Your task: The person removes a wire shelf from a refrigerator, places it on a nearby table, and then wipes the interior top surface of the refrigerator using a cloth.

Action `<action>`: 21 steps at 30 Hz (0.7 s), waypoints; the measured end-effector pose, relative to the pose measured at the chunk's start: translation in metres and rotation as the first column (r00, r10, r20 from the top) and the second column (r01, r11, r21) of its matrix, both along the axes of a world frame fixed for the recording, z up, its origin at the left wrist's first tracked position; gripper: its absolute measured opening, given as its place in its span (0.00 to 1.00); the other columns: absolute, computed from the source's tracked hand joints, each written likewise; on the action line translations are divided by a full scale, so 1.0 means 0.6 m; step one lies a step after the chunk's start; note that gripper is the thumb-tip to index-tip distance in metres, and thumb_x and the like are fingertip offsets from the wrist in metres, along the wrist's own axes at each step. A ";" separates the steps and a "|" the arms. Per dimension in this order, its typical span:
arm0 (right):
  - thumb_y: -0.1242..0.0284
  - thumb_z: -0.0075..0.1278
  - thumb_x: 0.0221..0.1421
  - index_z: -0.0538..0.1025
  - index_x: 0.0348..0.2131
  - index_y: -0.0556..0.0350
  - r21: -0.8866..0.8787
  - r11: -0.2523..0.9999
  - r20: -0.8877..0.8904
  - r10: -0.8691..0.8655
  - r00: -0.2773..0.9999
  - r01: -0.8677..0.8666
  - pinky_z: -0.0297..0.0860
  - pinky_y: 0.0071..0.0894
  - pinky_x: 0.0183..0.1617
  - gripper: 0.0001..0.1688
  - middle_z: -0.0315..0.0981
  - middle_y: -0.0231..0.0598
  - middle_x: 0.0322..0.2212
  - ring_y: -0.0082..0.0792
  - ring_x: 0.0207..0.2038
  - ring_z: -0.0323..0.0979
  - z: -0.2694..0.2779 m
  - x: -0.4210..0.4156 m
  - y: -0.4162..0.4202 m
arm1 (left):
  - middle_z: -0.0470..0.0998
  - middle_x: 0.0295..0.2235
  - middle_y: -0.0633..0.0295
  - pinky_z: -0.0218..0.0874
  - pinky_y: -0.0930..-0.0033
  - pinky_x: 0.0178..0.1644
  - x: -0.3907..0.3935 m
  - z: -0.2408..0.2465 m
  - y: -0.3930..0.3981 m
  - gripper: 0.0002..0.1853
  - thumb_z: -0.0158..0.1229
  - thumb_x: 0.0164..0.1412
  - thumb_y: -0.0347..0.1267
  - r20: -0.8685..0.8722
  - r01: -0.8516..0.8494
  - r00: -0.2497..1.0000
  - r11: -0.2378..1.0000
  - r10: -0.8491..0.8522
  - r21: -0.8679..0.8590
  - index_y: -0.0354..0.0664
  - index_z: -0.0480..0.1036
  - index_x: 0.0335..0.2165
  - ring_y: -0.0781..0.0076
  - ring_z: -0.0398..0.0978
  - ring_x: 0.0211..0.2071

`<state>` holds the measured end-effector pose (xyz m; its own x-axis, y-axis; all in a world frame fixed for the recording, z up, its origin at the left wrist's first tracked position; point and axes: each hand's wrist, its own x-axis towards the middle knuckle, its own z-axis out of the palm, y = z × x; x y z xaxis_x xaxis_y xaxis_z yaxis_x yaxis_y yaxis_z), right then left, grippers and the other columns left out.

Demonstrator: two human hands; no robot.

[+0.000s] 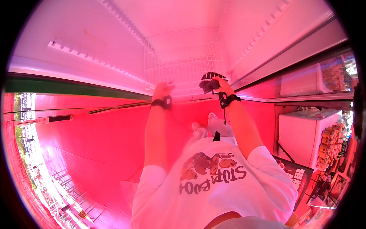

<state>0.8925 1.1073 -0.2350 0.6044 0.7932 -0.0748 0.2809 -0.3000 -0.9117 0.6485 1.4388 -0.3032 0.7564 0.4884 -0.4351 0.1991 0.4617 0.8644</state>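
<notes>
A white wire rack (183,67) lies inside the lower part of a white, open refrigerated cabinet (183,14). My left hand (163,89) is at the front left corner of the rack, its fingers blurred; whether it grips the wire cannot be told. At the front right corner, my right hand (222,83) holds a dark cloth (211,84), part of which shows through the rack's wires. A black device is strapped to each wrist.
Slotted shelf rails (88,58) run along the cabinet's walls. A glass door (308,77) stands on the right. Beyond it are a white chest-like appliance (298,134), stacked cans or jars (328,146) and a dark printed board (300,177).
</notes>
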 end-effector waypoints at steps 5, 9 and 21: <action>0.85 0.60 0.41 0.70 0.52 0.52 0.029 0.998 -0.170 -0.046 0.984 0.051 0.69 0.30 0.51 0.35 0.76 0.38 0.39 0.32 0.45 0.74 -0.042 0.016 -0.011 | 0.69 0.49 0.36 0.63 0.36 0.59 0.034 0.041 -0.050 0.06 0.43 0.60 0.22 0.021 -0.010 1.000 1.000 0.009 0.028 0.32 0.58 0.37 0.35 0.66 0.54; 0.86 0.61 0.41 0.71 0.51 0.50 0.260 0.954 -0.417 -0.030 0.909 0.151 0.70 0.30 0.51 0.36 0.75 0.36 0.40 0.31 0.44 0.74 -0.081 0.011 -0.019 | 0.70 0.48 0.36 0.64 0.38 0.58 0.033 0.042 -0.053 0.07 0.43 0.60 0.24 0.025 0.021 0.999 0.998 -0.022 0.055 0.31 0.59 0.37 0.35 0.67 0.53; 0.84 0.62 0.38 0.70 0.51 0.50 0.056 0.997 0.101 -0.050 0.994 0.044 0.69 0.29 0.50 0.38 0.74 0.37 0.38 0.28 0.42 0.72 -0.063 -0.025 -0.046 | 0.71 0.46 0.36 0.69 0.43 0.54 0.000 -0.032 -0.050 0.09 0.44 0.59 0.25 -0.031 0.075 0.997 0.972 -0.069 0.225 0.28 0.60 0.37 0.36 0.71 0.48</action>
<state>0.8777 1.0796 -0.2731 0.6435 0.7648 0.0314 0.3603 -0.2665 -0.8939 0.6485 1.4088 -0.3227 0.7842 0.5207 -0.3374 0.2456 0.2389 0.9395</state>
